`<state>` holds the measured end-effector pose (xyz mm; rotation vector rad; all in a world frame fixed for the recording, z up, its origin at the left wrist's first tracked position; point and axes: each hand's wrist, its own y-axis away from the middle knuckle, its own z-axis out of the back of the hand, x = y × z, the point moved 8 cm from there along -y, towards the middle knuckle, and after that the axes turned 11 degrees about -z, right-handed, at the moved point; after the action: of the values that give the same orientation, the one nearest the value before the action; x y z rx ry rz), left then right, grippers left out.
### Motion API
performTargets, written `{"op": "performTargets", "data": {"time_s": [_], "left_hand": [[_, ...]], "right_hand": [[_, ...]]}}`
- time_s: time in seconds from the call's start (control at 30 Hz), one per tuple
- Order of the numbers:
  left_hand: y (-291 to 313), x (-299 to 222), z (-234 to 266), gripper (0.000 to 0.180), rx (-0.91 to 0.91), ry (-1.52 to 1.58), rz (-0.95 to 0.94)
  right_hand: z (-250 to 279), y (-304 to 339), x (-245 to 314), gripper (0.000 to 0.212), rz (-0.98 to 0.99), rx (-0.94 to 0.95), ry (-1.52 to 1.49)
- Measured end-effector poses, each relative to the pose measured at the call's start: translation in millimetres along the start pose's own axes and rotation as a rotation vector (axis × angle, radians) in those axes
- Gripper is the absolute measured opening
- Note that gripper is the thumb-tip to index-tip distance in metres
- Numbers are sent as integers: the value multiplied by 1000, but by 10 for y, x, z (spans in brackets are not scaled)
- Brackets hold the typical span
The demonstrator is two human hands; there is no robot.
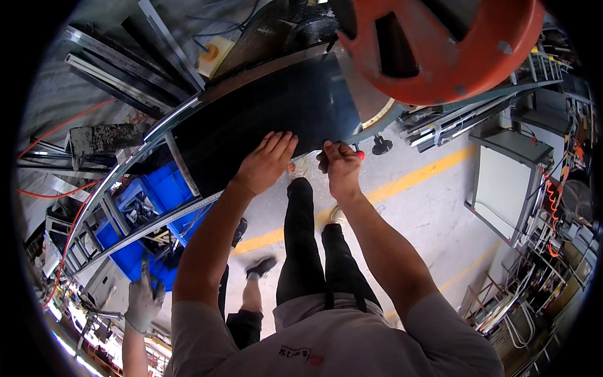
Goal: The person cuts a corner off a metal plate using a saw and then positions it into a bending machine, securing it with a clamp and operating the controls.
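My left hand [267,163] lies with its fingers stretched out on the near edge of a dark, flat panel [251,113]. The panel has a smooth, slightly glossy top and rests on a machine bed. Just off the panel's near right corner, my right hand [343,166] is closed, its fingers curled in with the thumb. What it holds, if anything, is hidden in the fingers. A red knob [360,155] shows right beside it.
A large red spoked wheel [452,85] rises beyond the panel at the right. Blue bins [164,187] with metal pieces stand at the left. Another person's gloved hand [144,305] is at lower left. Metal profiles [119,66] lie at far left; a white-faced cabinet [502,176] stands right.
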<state>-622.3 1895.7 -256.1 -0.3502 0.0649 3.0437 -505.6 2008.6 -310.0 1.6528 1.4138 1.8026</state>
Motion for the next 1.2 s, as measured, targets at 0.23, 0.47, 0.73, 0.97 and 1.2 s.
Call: {"op": "performTargets", "data": {"time_s": [0.23, 0.47, 0.73, 0.97, 1.2], "left_hand": [[6, -8, -30, 49, 74, -37, 50], [33, -8, -54, 49, 29, 34, 66], [61, -44, -26, 46, 18, -83, 47], [54, -12, -74, 49, 52, -50, 84], [93, -58, -24, 45, 76, 29, 109]], "right_hand": [[6, -12, -3, 26, 6, 16, 26], [21, -67, -55, 25, 73, 39, 21], [-56, 20, 22, 24, 31, 37, 43], [-28, 4, 29, 25, 58, 48, 65], [-5, 20, -106, 21, -42, 90, -63]]}}
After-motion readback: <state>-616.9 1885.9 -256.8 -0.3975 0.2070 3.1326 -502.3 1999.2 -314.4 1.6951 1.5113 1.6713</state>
